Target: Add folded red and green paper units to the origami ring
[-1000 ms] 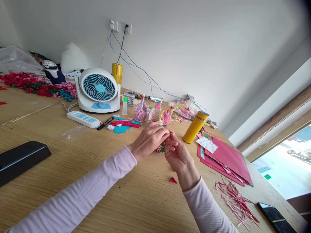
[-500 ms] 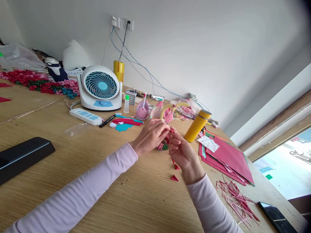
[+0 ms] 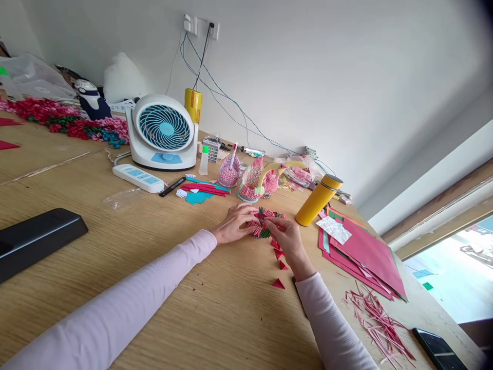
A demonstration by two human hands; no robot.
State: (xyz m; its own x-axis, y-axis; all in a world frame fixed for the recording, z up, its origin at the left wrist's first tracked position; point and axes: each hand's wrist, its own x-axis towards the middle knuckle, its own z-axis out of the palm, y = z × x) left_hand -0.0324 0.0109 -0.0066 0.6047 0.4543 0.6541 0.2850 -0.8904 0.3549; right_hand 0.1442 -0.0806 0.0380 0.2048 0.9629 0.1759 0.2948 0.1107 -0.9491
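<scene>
Wall (image 3: 308, 82): pale, sockets and cables. Surface (image 3: 162, 303): wood-grained. Fan (image 3: 165, 128): white and blue, far side. Paper sheets (image 3: 373, 246): mostly red, stacked right. Flask (image 3: 319, 201): yellow, upright, just beyond the right hand (image 3: 289, 240). Paper swan (image 3: 250, 177): directly behind the work. Paper ring (image 3: 266, 211): pink and green, on the surface between both hands. Left hand (image 3: 234, 225): grip at its left side, clamped or not, cannot tell. Right grip: fingertips together over its middle, contents hidden. Triangles (image 3: 278, 283): red, loose, near the right wrist.
</scene>
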